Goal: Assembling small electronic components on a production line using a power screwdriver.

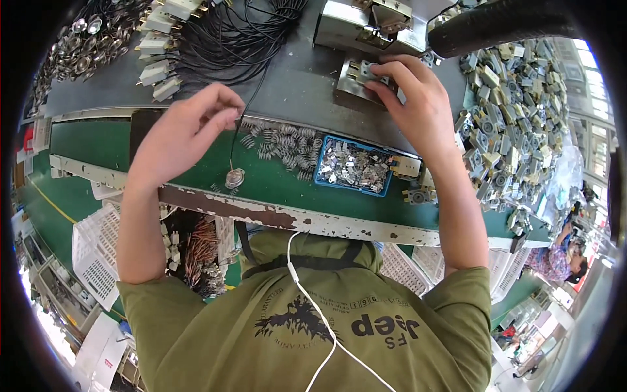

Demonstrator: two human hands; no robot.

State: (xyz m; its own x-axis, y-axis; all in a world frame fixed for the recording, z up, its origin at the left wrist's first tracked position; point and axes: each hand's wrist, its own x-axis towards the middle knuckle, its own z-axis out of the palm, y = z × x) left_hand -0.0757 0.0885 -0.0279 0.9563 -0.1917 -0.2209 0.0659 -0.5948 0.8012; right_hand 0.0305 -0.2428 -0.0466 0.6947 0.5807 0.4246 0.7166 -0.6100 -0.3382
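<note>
My left hand [179, 134] is raised over the near edge of the bench, thumb and index finger pinched at a thin black cord [236, 138]. Below them, this cord ends near a round metal part [235, 178]. My right hand [418, 95] has its thumb and index finger closed on a small grey plug body [367, 70] with brass pins. That plug body sits on a metal block [350, 86] in front of a metal machine [346, 26]. Part of it is hidden by my fingers.
A blue tray [318, 178] of small metal pieces stands beside loose coil springs [287, 145]. Grey plug parts [503, 130] are heaped at right. White plugs [155, 70] and coiled black cords [225, 42] lie far left, near round metal parts [81, 49]. A thick black hose [503, 27] crosses the upper right.
</note>
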